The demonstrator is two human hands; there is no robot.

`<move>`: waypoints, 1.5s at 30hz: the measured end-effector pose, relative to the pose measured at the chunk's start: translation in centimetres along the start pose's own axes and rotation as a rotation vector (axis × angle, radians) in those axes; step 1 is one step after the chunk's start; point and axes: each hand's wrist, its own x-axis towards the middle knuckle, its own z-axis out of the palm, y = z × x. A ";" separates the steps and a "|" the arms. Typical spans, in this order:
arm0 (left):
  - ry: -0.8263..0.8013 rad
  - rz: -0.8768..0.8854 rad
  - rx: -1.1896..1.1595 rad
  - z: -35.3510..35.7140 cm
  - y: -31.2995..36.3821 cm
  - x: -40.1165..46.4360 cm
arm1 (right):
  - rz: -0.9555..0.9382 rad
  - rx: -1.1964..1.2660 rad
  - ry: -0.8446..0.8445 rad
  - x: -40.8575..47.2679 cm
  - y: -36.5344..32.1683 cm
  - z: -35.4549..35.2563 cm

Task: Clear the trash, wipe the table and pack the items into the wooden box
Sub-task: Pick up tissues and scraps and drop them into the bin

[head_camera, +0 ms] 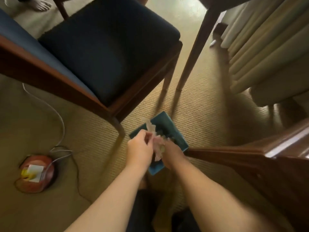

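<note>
Dim, warm light with soft motion blur throughout, and strong wide-angle bending at the edges.

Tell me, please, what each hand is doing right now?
Left hand: pinching crumpled tissue trash over the teal bin.
Right hand: gripping the same trash.

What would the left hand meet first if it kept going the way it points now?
Most likely the crumpled pale trash that the left hand already pinches, then the teal bin on the carpet behind it. Blur leaves depth uncertain.

No legible text anywhere, white label [34, 171] on round object (blurred)
</note>
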 end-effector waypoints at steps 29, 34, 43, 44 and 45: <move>-0.240 0.664 -0.059 -3.0 40.7 -37.0 | 0.162 0.453 1.183 -59.7 10.0 -35.7; -0.365 0.703 0.088 3.4 44.6 -39.2 | 0.268 0.520 1.173 -60.9 15.4 -36.0; -0.470 0.802 0.451 13.5 44.5 -41.7 | 0.489 0.587 1.057 -56.7 23.2 -37.2; -0.476 0.812 0.488 14.4 44.8 -41.6 | 0.507 0.586 1.026 -55.9 23.8 -37.6; -0.479 0.823 0.537 15.2 45.2 -41.4 | 0.522 0.584 0.992 -55.0 24.4 -38.1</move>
